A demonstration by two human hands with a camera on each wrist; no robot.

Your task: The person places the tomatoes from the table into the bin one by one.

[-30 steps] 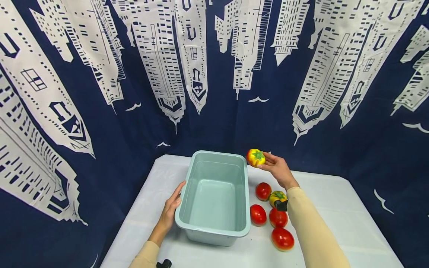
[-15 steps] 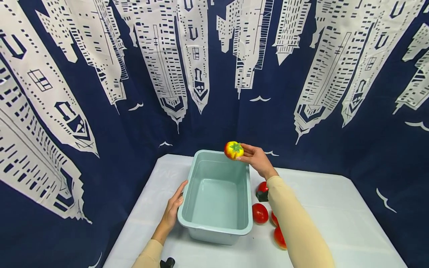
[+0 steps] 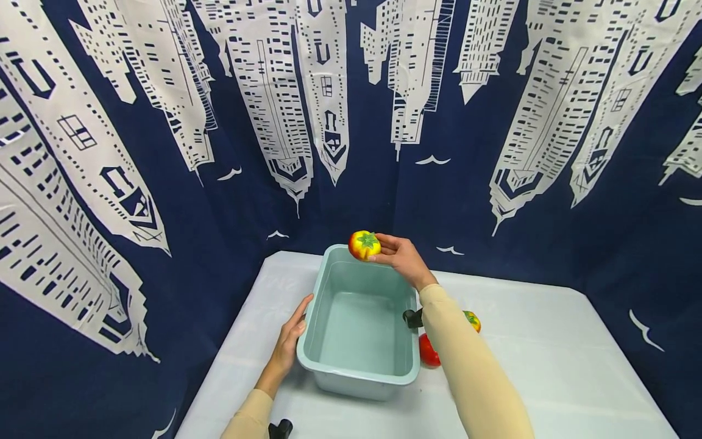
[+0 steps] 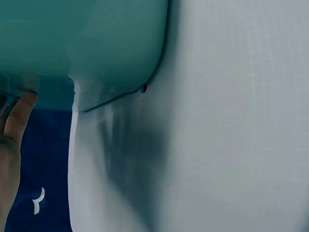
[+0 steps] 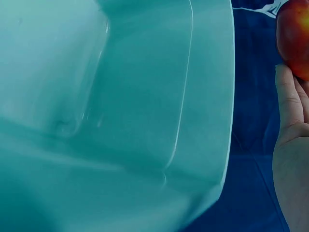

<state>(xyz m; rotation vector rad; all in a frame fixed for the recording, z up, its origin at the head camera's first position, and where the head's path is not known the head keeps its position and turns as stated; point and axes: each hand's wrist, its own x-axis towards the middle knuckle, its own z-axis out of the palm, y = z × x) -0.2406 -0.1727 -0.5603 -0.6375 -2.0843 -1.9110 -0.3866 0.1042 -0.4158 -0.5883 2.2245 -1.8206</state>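
Note:
A yellow and red tomato (image 3: 364,246) with a green star-shaped top is pinched between the thumb and fingers of my right hand (image 3: 401,257). They are raised over the far end of a pale green plastic tub (image 3: 362,373). In the right wrist view the tomato (image 5: 295,36) shows its red side at the upper right. My left hand (image 3: 286,342) rests against the tub's left side, fingers stretched along its outer wall just below the rim. A straight fingertip meets that wall in the left wrist view. The bottom of the tub is bare.
Right of the tub, a red tomato (image 3: 429,352) and a yellow-green tomato (image 3: 472,320) show partly around my right sleeve (image 3: 471,366). A white-covered table (image 3: 548,353) bears everything. Behind it hangs a navy cloth (image 3: 373,201) printed with white buildings.
My right hand has carried the tomato leftward from beyond the tub's right rim to over its far end. My sleeve now hides several tomatoes. The left hand stays at the tub.

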